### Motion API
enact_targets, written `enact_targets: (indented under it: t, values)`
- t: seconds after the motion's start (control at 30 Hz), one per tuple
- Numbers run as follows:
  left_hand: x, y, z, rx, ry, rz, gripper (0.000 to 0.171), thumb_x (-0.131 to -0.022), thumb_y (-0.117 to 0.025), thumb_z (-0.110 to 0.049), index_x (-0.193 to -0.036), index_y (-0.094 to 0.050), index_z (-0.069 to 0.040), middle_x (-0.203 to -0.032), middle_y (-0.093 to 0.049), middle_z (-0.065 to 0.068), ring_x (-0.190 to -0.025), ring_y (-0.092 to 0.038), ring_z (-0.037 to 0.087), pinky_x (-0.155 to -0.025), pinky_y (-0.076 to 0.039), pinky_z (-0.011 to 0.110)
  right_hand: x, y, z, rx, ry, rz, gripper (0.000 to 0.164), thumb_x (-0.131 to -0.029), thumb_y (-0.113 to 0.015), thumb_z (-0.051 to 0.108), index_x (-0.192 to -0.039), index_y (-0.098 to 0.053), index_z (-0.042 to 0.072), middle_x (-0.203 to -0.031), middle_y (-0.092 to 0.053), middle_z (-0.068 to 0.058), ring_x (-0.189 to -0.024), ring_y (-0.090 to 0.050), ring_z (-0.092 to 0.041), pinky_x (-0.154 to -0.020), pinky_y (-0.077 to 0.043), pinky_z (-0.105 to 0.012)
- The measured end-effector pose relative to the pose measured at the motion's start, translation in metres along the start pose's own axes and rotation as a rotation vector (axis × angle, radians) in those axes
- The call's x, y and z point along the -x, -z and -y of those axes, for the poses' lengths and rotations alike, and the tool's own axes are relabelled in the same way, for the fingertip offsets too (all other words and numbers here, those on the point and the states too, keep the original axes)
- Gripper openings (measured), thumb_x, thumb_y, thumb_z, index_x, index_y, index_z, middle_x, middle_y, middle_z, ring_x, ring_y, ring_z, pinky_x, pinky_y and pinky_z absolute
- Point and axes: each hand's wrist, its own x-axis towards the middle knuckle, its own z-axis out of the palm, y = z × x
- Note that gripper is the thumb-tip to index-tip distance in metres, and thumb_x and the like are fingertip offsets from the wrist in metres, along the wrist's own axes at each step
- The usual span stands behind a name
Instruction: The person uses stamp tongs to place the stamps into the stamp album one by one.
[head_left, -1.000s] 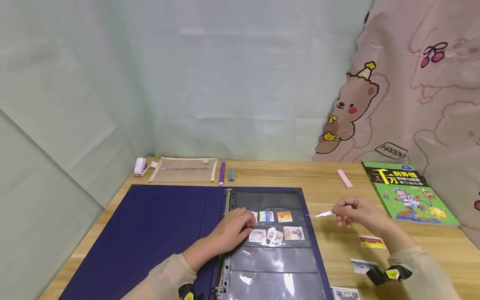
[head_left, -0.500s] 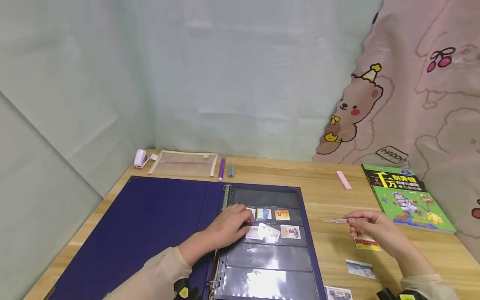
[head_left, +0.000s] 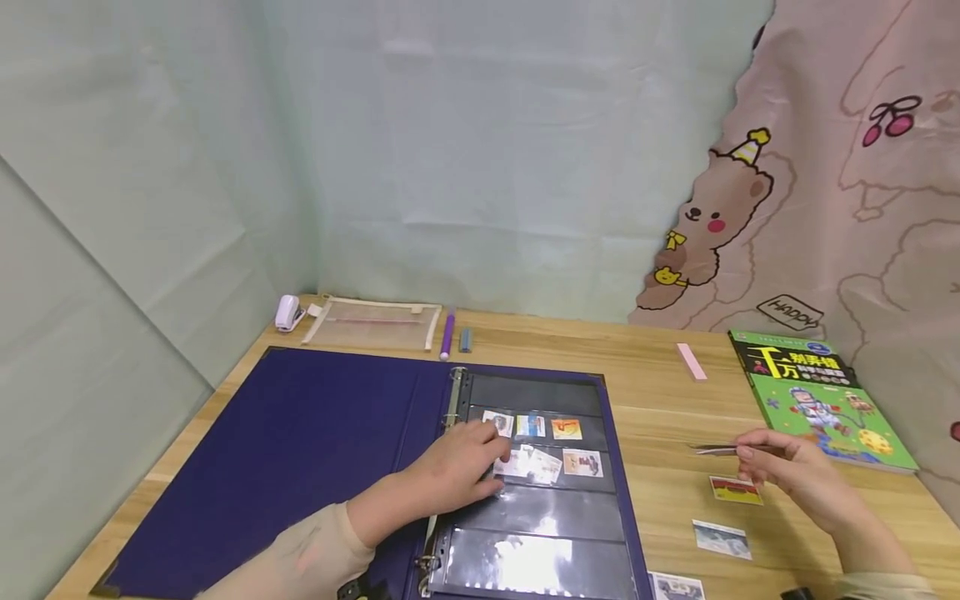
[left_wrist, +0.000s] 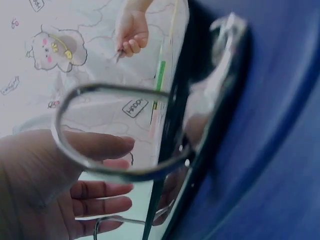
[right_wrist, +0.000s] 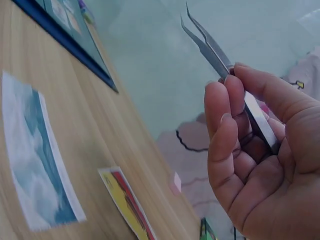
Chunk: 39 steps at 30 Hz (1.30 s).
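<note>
My left hand (head_left: 459, 467) rests on the black pocket page (head_left: 537, 512) of an open blue ring binder (head_left: 330, 417). Its fingers lie loosely beside two rows of stamps, near the upper-left stamp (head_left: 498, 423). In the left wrist view the fingers of this hand (left_wrist: 55, 185) look fairly straight behind a metal binder ring (left_wrist: 115, 90). Right of the binder, my right hand (head_left: 802, 475) pinches bent-tip tweezers (right_wrist: 215, 55) between thumb and fingers, tips apart with nothing between them. Below it on the table lie a red-and-yellow stamp (head_left: 737, 491) and a grey-blue stamp (head_left: 722, 539).
Another stamp (head_left: 677, 587) lies by the binder's lower right edge. Behind the binder are a stapler (head_left: 288, 313), a mesh zip pouch (head_left: 375, 323), a purple pen (head_left: 447, 335) and a small blue-grey piece (head_left: 466, 340). A pink strip (head_left: 692, 361) and a green book (head_left: 821, 400) lie right.
My right hand has moved right and nearer with the tweezers, away from the binder's edge. My left hand has shifted slightly, showing more of the upper-left stamp.
</note>
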Motion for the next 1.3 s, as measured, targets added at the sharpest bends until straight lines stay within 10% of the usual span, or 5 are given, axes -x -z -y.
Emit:
enact_targets:
  t: [0.47, 0.7, 1.0, 1.3]
  values:
    - [0.022, -0.019, -0.013, -0.088, 0.036, -0.041, 0.036, -0.073, -0.066, -0.048, -0.088, -0.054, -0.017, -0.083, -0.049, -0.005, -0.082, -0.049, 0.012, -0.078, -0.041, 0.031, 0.02, 0.023, -0.013, 0.192, -0.022, -0.122, 0.03, -0.091, -0.04, -0.004, -0.102, -0.064, 0.009, -0.083, -0.065, 0.006, -0.071, -0.061, -0.007, -0.063, -0.049, -0.023]
    - [0.025, -0.023, -0.011, -0.085, 0.067, -0.093, 0.04, -0.071, -0.068, -0.049, -0.081, -0.05, -0.016, -0.08, -0.045, -0.005, -0.08, -0.046, 0.012, -0.079, -0.041, 0.029, 0.022, 0.026, -0.009, 0.511, -0.141, -0.157, 0.016, -0.091, -0.048, 0.007, -0.096, -0.061, 0.0, -0.078, -0.056, 0.007, -0.066, -0.058, -0.009, -0.063, -0.048, -0.023]
    - [0.022, -0.026, -0.009, -0.073, 0.096, -0.154, 0.039, -0.068, -0.07, -0.048, -0.076, -0.048, -0.016, -0.077, -0.043, -0.005, -0.077, -0.043, 0.012, -0.074, -0.038, 0.029, 0.027, 0.045, -0.004, 0.544, -0.197, -0.109, 0.016, -0.09, -0.048, 0.007, -0.093, -0.064, 0.008, -0.07, -0.062, 0.005, -0.063, -0.059, -0.011, -0.06, -0.048, -0.024]
    - [0.018, -0.027, -0.01, -0.066, 0.103, -0.136, 0.04, -0.067, -0.071, -0.048, -0.078, -0.048, -0.017, -0.074, -0.042, -0.006, -0.072, -0.041, 0.011, -0.068, -0.037, 0.028, 0.04, 0.058, 0.0, 0.685, -0.404, -0.231, 0.027, -0.09, -0.053, 0.023, -0.094, -0.06, -0.003, -0.063, -0.058, 0.002, -0.059, -0.054, -0.011, -0.058, -0.047, -0.024]
